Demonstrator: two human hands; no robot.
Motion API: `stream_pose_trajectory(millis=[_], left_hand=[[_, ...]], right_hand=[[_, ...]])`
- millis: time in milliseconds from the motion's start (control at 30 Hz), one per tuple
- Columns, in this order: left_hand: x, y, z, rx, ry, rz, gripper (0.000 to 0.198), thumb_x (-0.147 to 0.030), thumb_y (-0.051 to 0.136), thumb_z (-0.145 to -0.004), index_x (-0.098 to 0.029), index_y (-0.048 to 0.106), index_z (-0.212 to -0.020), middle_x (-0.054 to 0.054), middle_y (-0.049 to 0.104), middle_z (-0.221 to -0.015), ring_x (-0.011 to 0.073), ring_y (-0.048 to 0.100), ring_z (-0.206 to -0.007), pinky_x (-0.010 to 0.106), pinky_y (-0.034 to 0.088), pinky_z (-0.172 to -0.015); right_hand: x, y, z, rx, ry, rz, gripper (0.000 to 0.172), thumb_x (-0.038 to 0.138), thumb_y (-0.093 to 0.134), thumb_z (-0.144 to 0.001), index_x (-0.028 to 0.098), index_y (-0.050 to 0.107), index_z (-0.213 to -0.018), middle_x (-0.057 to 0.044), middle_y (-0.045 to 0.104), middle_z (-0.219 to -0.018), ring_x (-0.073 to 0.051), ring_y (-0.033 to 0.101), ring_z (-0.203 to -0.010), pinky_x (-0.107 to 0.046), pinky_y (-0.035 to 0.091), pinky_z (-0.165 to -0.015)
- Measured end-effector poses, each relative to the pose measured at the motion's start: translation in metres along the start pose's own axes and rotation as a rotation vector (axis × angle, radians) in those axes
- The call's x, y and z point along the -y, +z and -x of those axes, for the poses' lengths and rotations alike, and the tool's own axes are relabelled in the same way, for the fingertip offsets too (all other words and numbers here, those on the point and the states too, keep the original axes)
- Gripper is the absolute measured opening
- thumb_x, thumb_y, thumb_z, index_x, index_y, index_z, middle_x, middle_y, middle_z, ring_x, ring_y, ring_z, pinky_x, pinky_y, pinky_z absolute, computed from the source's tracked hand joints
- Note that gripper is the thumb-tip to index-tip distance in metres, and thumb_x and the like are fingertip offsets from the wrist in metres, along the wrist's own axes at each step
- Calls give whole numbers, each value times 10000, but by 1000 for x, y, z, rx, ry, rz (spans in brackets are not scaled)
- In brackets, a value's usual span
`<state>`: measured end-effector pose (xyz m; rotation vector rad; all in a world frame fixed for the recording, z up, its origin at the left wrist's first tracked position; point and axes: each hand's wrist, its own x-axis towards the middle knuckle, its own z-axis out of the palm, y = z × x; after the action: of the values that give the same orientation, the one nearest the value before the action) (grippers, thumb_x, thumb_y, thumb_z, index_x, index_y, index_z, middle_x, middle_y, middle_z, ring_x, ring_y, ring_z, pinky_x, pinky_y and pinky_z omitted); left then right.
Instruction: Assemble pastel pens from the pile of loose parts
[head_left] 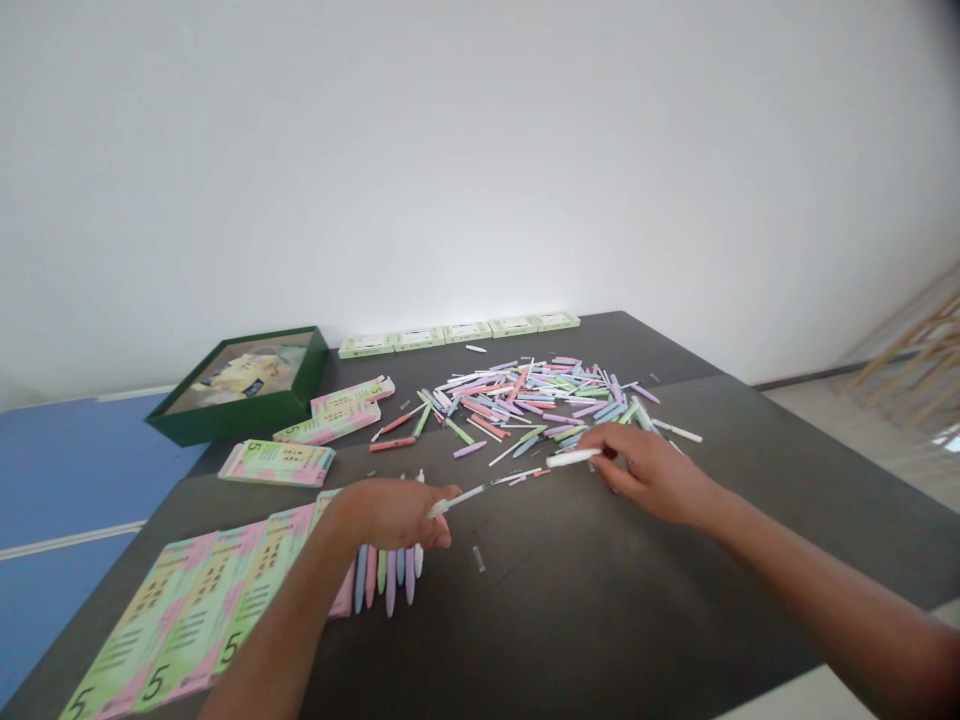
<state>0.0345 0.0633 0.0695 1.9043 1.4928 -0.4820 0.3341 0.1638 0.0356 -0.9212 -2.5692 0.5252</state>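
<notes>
Pale wall behind a dark table. Left hand: fingers closed around the near end of a thin white rod, which slants toward the right hand. Right hand: pinching a white pen barrel between thumb and fingers, in front of the pen pile. Rod tip just beside the barrel; contact cannot be told. Below left hand: row of pastel pens. Printed cartons at left; green box beyond.
</notes>
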Motion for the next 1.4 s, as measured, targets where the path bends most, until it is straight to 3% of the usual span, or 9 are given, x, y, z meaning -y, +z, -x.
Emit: stream_pose_trajectory(millis=[100, 333, 600, 800, 967, 1133, 1400], left_hand=[[-2, 0, 1, -14, -7, -2, 594, -318, 492, -811, -189, 370, -1378, 44, 720, -917, 216, 650, -771, 291, 469, -671], [-2, -1, 2, -7, -2, 10, 530, -326, 497, -822, -201, 422, -1332, 26, 723, -851, 207, 651, -733, 293, 478, -665], [-2, 0, 2, -13, 20, 33, 510, -306, 490, -818, -204, 432, -1314, 17, 725, -843, 188, 650, -713, 266, 460, -621], [-6, 0, 3, 7, 11, 85, 403, -271, 508, -796, -211, 538, -1193, 2, 719, -811, 171, 646, -693, 241, 446, -585], [-8, 0, 2, 24, 11, 99, 368, -275, 522, -803, -208, 552, -1163, 17, 721, -889, 166, 639, -710, 230, 439, -574], [-10, 0, 2, 31, -19, 70, 464, -272, 532, -801, -213, 480, -1258, 9, 727, -834, 170, 631, -668, 223, 414, -524], [-8, 4, 0, 2, 13, 31, 380, -274, 552, -800, -219, 542, -1176, 25, 721, -920, 177, 638, -736, 217, 395, -520]], right_hand=[[26, 1, -5, -39, -143, -12, 193, 201, 442, -848, 200, 587, -976, -75, 633, -942, -184, 565, -820, -288, 421, -744], [38, 2, -12, -59, -264, -2, 193, 135, 458, -842, 175, 569, -995, -75, 634, -931, -178, 576, -853, -293, 436, -751], [48, 4, -15, -39, -297, 40, 195, 120, 464, -838, 173, 563, -997, -82, 639, -936, -191, 577, -863, -310, 437, -749], [51, 4, -17, -22, -310, 63, 206, 112, 455, -841, 170, 565, -1005, -79, 636, -936, -186, 571, -861, -309, 435, -752], [57, 5, -20, 11, -352, 107, 191, 135, 452, -856, 174, 557, -1011, -78, 624, -940, -193, 557, -886, -316, 424, -771], [70, 10, -23, 33, -420, 187, 175, 163, 457, -873, 170, 557, -1016, -81, 606, -912, -202, 532, -870, -330, 411, -763], [89, 17, -28, -12, -470, 172, 173, 158, 440, -885, 168, 560, -1008, -81, 596, -888, -197, 532, -843, -325, 415, -746]])
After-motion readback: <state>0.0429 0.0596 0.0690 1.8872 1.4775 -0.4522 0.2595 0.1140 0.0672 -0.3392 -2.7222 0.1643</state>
